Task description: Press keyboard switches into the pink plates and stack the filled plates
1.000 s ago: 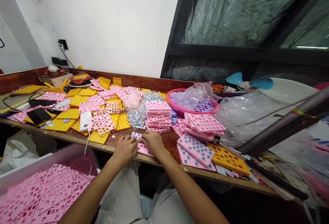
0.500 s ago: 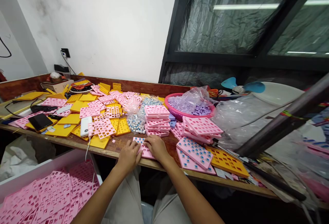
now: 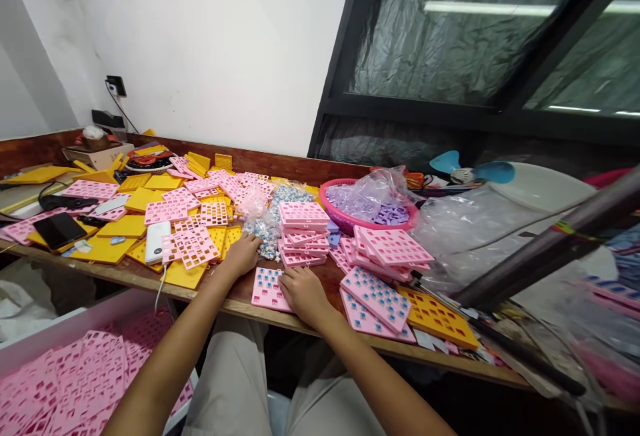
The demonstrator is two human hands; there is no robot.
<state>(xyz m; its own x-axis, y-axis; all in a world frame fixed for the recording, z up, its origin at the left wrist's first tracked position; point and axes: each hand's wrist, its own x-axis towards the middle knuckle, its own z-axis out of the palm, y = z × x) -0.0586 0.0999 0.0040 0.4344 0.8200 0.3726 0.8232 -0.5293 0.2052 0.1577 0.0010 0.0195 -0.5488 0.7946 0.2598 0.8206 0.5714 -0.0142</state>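
Note:
A pink grid plate (image 3: 266,287) with a few blue-and-white pieces set in its holes lies at the near edge of the wooden table (image 3: 235,293). My right hand (image 3: 302,293) rests on the plate's right side, fingers curled down onto it. My left hand (image 3: 243,254) reaches forward into a clear bag of small blue-and-white pieces (image 3: 265,231), fingers bent among them; what they hold is hidden. A stack of pink plates (image 3: 303,233) stands just behind the plate.
Yellow and pink plates (image 3: 190,239) cover the table's left, with a phone (image 3: 59,229) and white power bank (image 3: 155,241). A pink basket (image 3: 373,206) holds purple pieces. Filled pink plates (image 3: 379,295) lie right. A bin of pink plates (image 3: 75,373) sits below left.
My left hand left the pink plate and moved forward-left into the bag of small pieces. My right hand stayed on the plate. The camera view shifted slightly.

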